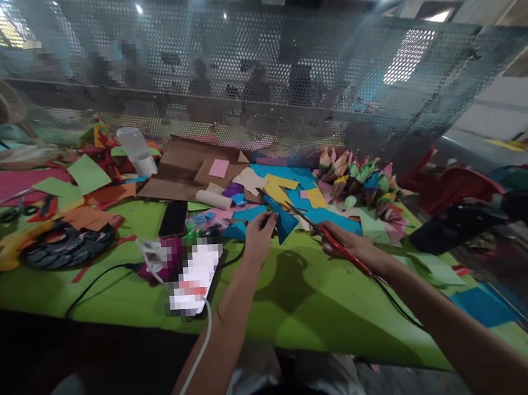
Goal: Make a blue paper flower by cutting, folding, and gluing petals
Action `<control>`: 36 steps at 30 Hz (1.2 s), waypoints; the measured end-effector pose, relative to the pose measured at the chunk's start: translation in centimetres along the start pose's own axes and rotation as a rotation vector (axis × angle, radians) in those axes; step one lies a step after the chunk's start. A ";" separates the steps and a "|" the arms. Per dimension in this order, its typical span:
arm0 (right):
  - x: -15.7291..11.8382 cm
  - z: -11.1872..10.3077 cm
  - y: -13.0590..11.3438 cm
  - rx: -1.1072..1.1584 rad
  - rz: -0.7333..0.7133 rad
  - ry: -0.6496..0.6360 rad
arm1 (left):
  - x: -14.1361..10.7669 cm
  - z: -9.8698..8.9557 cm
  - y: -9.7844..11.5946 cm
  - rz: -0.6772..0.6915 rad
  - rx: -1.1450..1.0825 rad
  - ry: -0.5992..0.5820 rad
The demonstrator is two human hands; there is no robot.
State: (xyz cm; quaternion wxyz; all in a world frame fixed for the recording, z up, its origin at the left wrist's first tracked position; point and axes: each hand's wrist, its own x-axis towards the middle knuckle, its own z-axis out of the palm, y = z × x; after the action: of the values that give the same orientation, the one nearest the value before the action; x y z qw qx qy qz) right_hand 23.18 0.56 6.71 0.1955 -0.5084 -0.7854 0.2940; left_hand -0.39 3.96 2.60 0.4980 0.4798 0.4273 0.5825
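Observation:
My left hand (261,232) pinches a small piece of blue paper (286,225) above the green table (311,320). To its right, my right hand (340,240) is closed on red-handled scissors (345,252). The scissor blades point up and left, towards the blue paper, and look parted. Whether they touch the paper I cannot tell. Beyond both hands lie yellow paper pieces (276,191) and larger blue paper (305,174).
Folded paper flowers (365,176) stand at the back right. A lit phone (197,279) with a white cable, a dark phone (173,218) and a black round tray (67,242) are on the left. Behind the table rises a perforated metal screen (238,68).

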 end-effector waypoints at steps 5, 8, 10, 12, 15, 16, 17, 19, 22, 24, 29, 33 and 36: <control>-0.4 0.0 -1.2 -0.006 -0.019 -0.066 | 0.1 0.0 -0.2 0.004 -0.027 -0.014; -0.5 0.0 -1.6 0.018 -0.039 -0.081 | 0.2 0.1 -0.5 0.007 -0.049 -0.014; -0.5 0.0 -1.7 0.020 -0.034 -0.086 | 0.2 0.1 -0.5 0.016 -0.039 -0.011; -0.5 0.0 -1.7 0.018 -0.040 -0.083 | 0.2 0.1 -0.5 0.026 -0.019 -0.008; -0.5 0.1 -1.5 0.030 -0.062 -0.077 | 0.1 0.1 -0.4 0.031 0.005 -0.004; -0.5 0.1 -1.5 0.035 -0.063 -0.078 | 0.1 0.1 -0.4 0.029 0.009 -0.005; -0.5 0.2 -1.4 0.036 -0.059 -0.079 | 0.2 0.1 -0.4 0.027 0.010 -0.005; -0.5 0.2 -1.3 0.032 -0.049 -0.083 | 0.2 0.1 -0.4 0.030 0.010 -0.004; -0.5 0.1 -1.2 0.024 -0.039 -0.086 | 0.3 0.1 -0.6 0.041 0.014 0.005; -0.5 0.1 -1.1 0.022 -0.038 -0.090 | 0.3 0.1 -0.7 0.038 0.012 0.008; -0.6 0.1 -1.0 0.033 -0.032 -0.105 | 0.2 0.1 -0.5 0.021 0.041 0.022; -0.6 0.1 -1.1 0.047 -0.022 -0.112 | 0.1 0.1 -0.3 0.031 0.057 0.014; -0.6 0.1 -1.3 0.035 -0.015 -0.106 | 0.1 0.2 -0.3 0.023 0.034 0.003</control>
State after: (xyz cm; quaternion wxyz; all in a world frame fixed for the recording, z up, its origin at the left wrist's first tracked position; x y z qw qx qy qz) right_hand 22.44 -0.43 7.50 0.1648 -0.4828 -0.7931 0.3328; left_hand -0.19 4.06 2.38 0.4825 0.4921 0.4324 0.5815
